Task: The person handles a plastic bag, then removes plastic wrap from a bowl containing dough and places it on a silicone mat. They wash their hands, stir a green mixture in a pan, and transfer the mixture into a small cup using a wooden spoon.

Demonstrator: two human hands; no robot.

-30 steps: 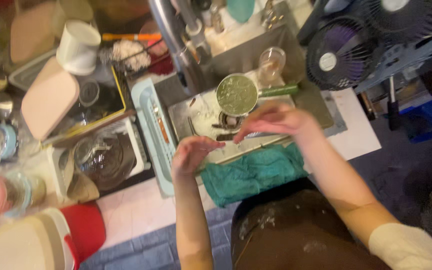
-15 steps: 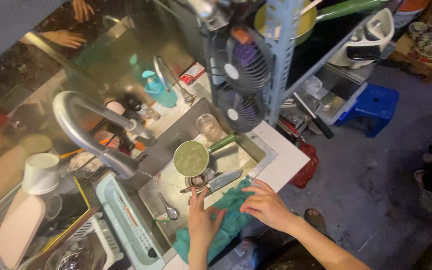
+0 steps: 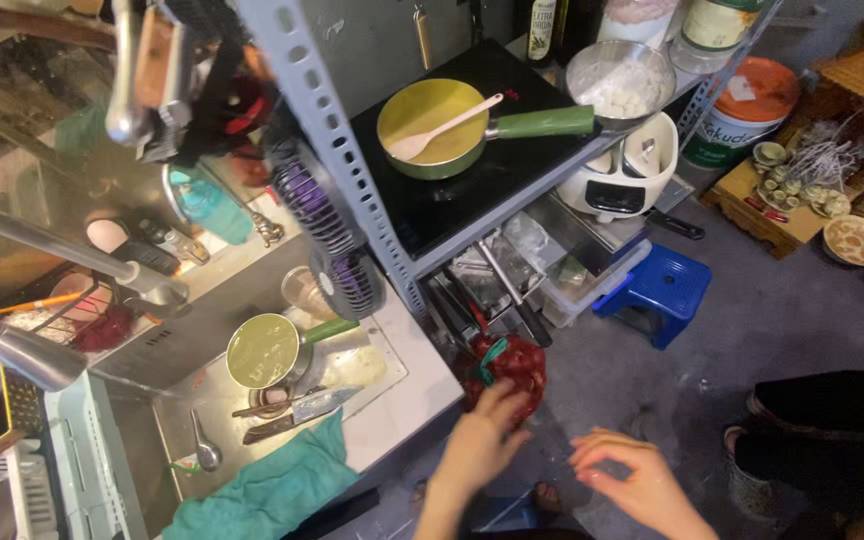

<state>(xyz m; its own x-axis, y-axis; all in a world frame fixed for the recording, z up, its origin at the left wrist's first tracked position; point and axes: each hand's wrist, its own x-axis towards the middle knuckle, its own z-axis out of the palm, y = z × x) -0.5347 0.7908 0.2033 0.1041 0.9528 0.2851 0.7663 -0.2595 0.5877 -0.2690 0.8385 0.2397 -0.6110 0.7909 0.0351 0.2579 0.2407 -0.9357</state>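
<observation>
My left hand (image 3: 479,440) reaches down beside the sink counter, its fingers touching a red net bag (image 3: 508,366) with a green tie that sits low against the metal rack. Whether the hand grips the bag I cannot tell. My right hand (image 3: 635,481) hovers to the right over the grey floor, fingers curled and apart, holding nothing. In the sink (image 3: 372,352) to the left lie a green-handled pot (image 3: 264,350), a knife (image 3: 302,412) and a spoon (image 3: 203,445). A teal cloth (image 3: 272,488) hangs over the sink's front edge.
A grey metal rack (image 3: 324,118) carries a black cooktop with a yellow-green pan (image 3: 430,125) and wooden spoon. A small fan (image 3: 348,282) hangs by the sink. A blue stool (image 3: 664,289), a white cooker (image 3: 625,177) and a low table with bowls (image 3: 814,190) stand on the floor.
The view has swung right, from the sink to the rack and floor. Both hands left the teal cloth at the sink edge and moved down right; the left now touches the red net bag.
</observation>
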